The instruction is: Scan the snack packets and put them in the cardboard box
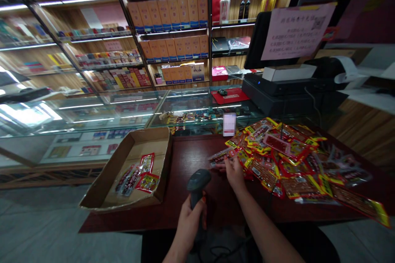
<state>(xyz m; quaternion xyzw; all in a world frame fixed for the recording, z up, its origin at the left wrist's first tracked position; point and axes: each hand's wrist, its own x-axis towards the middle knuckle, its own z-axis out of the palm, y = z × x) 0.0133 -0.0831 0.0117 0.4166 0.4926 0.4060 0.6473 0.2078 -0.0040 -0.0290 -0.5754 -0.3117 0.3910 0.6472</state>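
Observation:
My left hand (pixel 189 218) is wrapped round the handle of a dark grey barcode scanner (pixel 198 180), held upright near the front edge of the table. To its right, my right hand (pixel 235 173) grips a clear and red snack packet (pixel 219 156) at the left side of a heap. That heap of snack packets (pixel 285 166), red and yellow with brown contents showing, spreads over the right part of the dark red table (pixel 191 152). On the left stands an open cardboard box (pixel 150 141) with several packets (pixel 148 181) lying inside.
Behind the table runs a glass display counter (pixel 129 107) holding small goods. A red mat (pixel 231 95) lies on it. At the right are a monitor with a pink paper sign (pixel 298 33) and a black cash drawer (pixel 262 94). Stocked shelves (pixel 173 28) line the back.

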